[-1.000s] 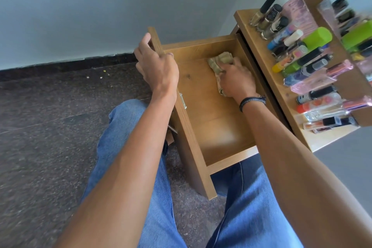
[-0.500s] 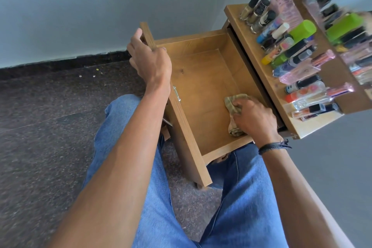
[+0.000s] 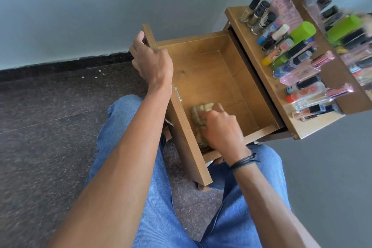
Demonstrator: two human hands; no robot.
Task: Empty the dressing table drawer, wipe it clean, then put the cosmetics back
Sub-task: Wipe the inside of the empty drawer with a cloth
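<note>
Wooden drawer [image 3: 203,66], pulled out and emptied — left hand [image 3: 153,62] gripping its front panel, right hand [image 3: 219,127] pressing a bunched cloth [image 3: 199,115] into the near corner — cosmetics [image 3: 291,56] crowded on the tabletop [image 3: 281,96] edge, liable to topple if jolted.

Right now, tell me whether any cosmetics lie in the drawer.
No: the drawer holds only the cloth under the right hand; the cosmetics stand on the tabletop.

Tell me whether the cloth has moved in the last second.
Yes: the cloth, under the right hand, went from the drawer's far wall to its near corner by the drawer front.
</note>
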